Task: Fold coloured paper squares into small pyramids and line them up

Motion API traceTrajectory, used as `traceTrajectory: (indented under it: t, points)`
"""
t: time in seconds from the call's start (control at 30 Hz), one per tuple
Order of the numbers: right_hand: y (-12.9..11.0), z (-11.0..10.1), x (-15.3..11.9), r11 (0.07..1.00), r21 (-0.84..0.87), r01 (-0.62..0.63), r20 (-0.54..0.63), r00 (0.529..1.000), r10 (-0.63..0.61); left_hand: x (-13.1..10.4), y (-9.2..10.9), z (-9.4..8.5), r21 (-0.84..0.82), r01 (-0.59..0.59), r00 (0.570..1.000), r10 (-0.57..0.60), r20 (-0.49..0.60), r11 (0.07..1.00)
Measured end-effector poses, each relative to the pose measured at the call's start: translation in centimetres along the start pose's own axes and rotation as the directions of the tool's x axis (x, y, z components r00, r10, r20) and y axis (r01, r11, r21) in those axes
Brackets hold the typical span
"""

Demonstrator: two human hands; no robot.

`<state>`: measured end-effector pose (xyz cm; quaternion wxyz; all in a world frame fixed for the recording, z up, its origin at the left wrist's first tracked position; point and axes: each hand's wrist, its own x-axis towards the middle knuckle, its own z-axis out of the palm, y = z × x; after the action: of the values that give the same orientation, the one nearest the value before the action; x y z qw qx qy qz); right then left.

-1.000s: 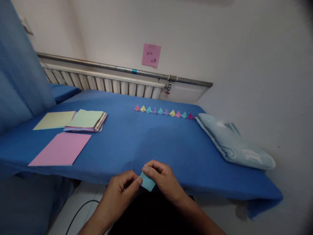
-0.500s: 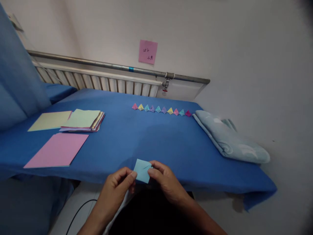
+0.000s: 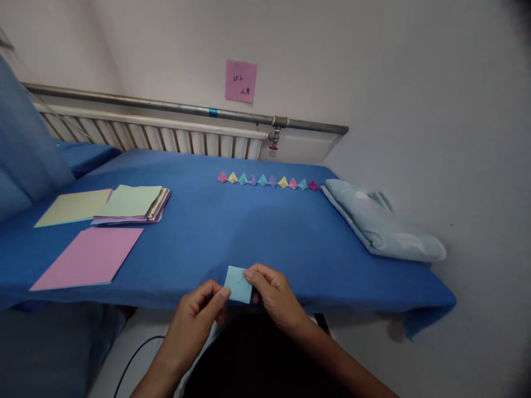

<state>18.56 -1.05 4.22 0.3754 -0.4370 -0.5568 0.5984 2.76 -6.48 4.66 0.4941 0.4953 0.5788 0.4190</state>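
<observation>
A small light-blue square of folded paper (image 3: 238,286) is held between my two hands, just over the front edge of the blue-covered table (image 3: 186,237). My left hand (image 3: 199,312) pinches its lower left side between thumb and fingers. At the upper right corner, my right hand (image 3: 271,290) grips it with the thumb on top. A crease line shows faintly near the right thumb. The paper's underside and some fingertips are hidden.
Small folded paper pieces (image 3: 262,180) in several colours form a row at the back. Stacked coloured paper (image 3: 133,202), yellow sheets (image 3: 74,205) and pink sheets (image 3: 89,257) lie on the left. A folded pale blanket (image 3: 381,221) rests at the right. Behind stands a radiator (image 3: 166,138).
My right thumb has moved from the paper's right edge up to its top right corner. The raised flap there now lies flatter. The camera view has shifted slightly.
</observation>
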Motion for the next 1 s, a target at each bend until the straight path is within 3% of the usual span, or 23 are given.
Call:
traceTrajectory:
  t: [0.1, 0.2, 0.37, 0.7, 1.0]
  points:
    - [0.1, 0.0, 0.3, 1.000, 0.008, -0.005, -0.006, 1.000, 0.005, 0.0, 0.1, -0.1, -0.074, 0.055, 0.997, -0.051, 0.050, 0.996]
    - [0.1, 0.0, 0.4, 0.992, 0.091, -0.085, 0.050, 0.995, 0.081, 0.2, 0.2, -0.1, -0.181, 0.116, 0.992, -0.106, 0.065, 0.977]
    - [-0.1, -0.2, -0.2, 0.984, 0.039, -0.173, 0.126, 0.978, 0.167, 0.7, -0.1, 0.0, -0.288, 0.114, 0.992, -0.124, -0.014, 0.951]
    - [0.2, -0.2, -0.3, 0.985, 0.075, -0.153, 0.115, 0.983, 0.144, 0.7, -0.6, 0.2, -0.415, 0.161, 0.986, -0.166, 0.025, 0.895]
    - [0.1, -0.1, 0.0, 0.988, 0.077, -0.135, 0.080, 0.988, 0.128, 0.9, -0.6, 0.2, -0.376, 0.155, 0.987, -0.162, 0.013, 0.913]
